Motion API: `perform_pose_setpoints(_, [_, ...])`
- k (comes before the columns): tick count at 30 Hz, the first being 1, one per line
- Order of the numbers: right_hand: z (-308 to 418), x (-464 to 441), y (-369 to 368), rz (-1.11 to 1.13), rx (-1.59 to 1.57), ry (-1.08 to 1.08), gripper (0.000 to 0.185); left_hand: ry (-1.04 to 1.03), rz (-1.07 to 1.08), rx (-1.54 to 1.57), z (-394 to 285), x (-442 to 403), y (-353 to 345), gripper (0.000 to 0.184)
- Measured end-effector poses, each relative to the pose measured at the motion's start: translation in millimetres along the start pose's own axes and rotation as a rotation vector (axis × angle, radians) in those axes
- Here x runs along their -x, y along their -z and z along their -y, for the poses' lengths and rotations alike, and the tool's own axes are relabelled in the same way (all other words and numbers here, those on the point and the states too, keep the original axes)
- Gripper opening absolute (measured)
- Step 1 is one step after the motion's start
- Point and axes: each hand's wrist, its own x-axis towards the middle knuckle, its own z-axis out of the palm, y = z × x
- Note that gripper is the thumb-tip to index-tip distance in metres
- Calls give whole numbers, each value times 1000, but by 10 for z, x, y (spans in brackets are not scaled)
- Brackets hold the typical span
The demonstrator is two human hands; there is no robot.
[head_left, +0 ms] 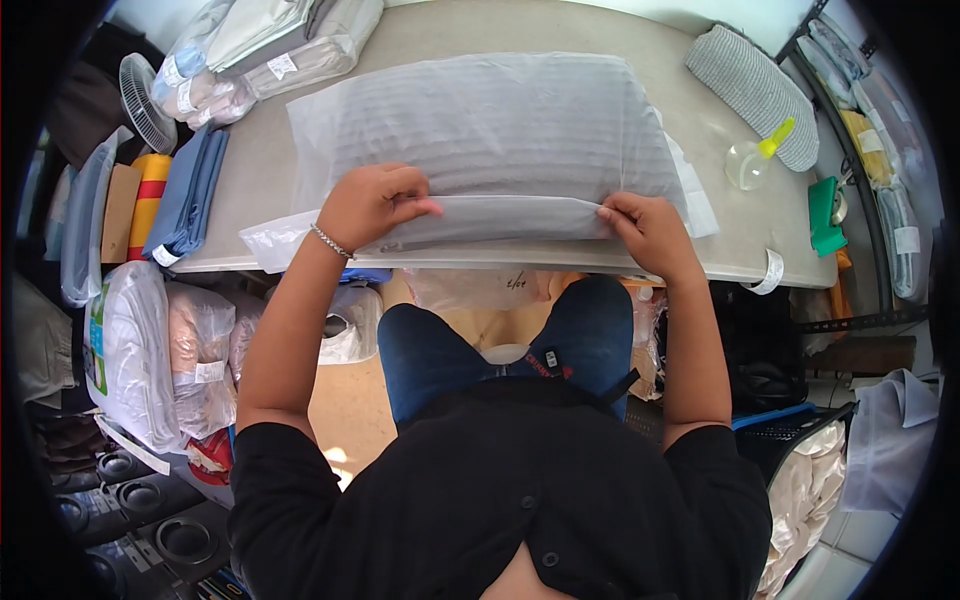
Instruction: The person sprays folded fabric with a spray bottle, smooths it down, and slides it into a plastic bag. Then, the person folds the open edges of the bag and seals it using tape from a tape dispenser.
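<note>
A translucent plastic bag (pixel 490 120) with a grey, ribbed-looking folded fabric inside lies flat on the table in front of me. Its near edge is folded over into a strip (pixel 510 218) along the table's front. My left hand (pixel 385 205), a chain bracelet at its wrist, is closed at the left part of this fold, thumb and fingers together on the plastic. At the fold's right end, my right hand (pixel 645 228) pinches the bag's edge between thumb and fingers. Loose clear plastic (pixel 278 240) sticks out beyond the left wrist.
On the table (pixel 450 25) are a grey knitted cloth (pixel 752 90), a clear spray bottle (pixel 745 165) with a yellow-green top and a green tape dispenser (pixel 826 215). Bagged fabrics (pixel 290 70) are piled back left, near folded blue cloth (pixel 188 190) and a fan (pixel 148 105).
</note>
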Motion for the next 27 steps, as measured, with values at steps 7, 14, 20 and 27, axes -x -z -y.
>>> perform_pose_setpoints(7, [-103,75,-135,-217,-6,65,17,55,-37,25,7,-1,-44,25])
perform_pose_setpoints(14, [-531,592,-103,-636,537,405,23,131,-40,82,52,18,-28,22])
perform_pose_setpoints(20, [-574,574,-94,-636,557,408,24,151,-26,82,136,27,-9,21])
perform_pose_setpoints(27, [-547,514,68,-524,591,307,13,167,-39,110,134,27,-2,22])
